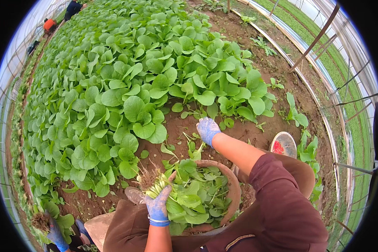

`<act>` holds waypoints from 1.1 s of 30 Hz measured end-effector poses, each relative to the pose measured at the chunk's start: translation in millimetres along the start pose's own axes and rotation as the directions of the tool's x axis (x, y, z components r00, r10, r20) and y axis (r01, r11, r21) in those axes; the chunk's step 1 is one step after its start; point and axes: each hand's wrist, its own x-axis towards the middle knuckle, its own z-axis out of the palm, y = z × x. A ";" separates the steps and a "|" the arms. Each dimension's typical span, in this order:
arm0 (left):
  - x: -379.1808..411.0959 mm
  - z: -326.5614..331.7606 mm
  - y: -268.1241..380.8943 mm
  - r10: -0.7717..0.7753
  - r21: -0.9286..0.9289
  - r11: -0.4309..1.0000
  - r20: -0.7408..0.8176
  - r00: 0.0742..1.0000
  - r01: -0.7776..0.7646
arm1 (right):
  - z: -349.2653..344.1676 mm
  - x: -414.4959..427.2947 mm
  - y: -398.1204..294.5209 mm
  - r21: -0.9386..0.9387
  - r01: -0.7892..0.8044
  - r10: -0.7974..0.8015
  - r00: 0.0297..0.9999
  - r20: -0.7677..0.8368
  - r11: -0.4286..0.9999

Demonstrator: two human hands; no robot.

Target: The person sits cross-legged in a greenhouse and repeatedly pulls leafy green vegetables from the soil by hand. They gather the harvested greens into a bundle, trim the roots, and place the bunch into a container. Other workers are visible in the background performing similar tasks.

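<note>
My left hand (158, 203), in a soiled blue glove, grips a bunch of leafy green plants (157, 186) by the pale stems, with the soil-covered roots pointing away from me. The leaves of the bunch lie over a round basin (235, 189) that holds loose green leaves. My right hand (208, 128), also in a blue glove, is at the near edge of the bed of leafy greens (113, 94), low over the soil among small plants. Its fingers are curled, but their tips and anything between them are hidden.
A co-worker's gloved hand (56, 236) holds a rooted bunch (41, 221) at the lower left. Two people (49, 25) are at the far left edge of the bed. Bare soil (182, 126) with scattered leaves lies before me. Poles (315, 39) and a pale pipe (329, 126) run along the right.
</note>
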 end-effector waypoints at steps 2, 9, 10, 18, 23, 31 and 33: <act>5.8 -7.2 -18.8 0.017 -0.002 1.000 0.068 0.998 -0.017 | 57.7 36.5 45.8 -0.166 -0.018 0.036 0.994 0.106 0.986; 21.0 -10.0 -36.7 -0.140 0.101 0.985 -0.012 0.990 0.140 | 151.0 97.0 136.6 -0.645 -0.013 0.316 0.879 0.357 0.764; 20.2 -10.6 -37.0 -0.152 0.099 0.983 -0.033 0.988 0.154 | 127.1 97.2 126.6 -0.539 -0.043 0.320 0.843 0.433 0.841; 31.9 1.6 -26.5 -0.096 0.108 0.990 0.082 0.992 0.087 | 63.5 63.7 110.7 -0.200 -0.471 0.489 0.643 0.589 0.859; 15.6 3.4 -15.2 -0.105 0.051 0.994 0.172 0.979 0.098 | 105.0 8.6 130.2 0.030 0.018 -0.035 0.625 0.779 0.999; -17.6 -22.1 -3.5 -0.068 0.036 0.997 0.237 0.969 0.062 | -11.8 -66.4 8.9 1.000 0.002 0.385 0.923 0.005 -0.019; -24.1 -16.3 8.6 -0.026 -0.014 0.999 0.243 0.970 0.030 | 24.6 -92.4 -17.0 0.868 -0.171 0.513 0.852 -0.107 0.466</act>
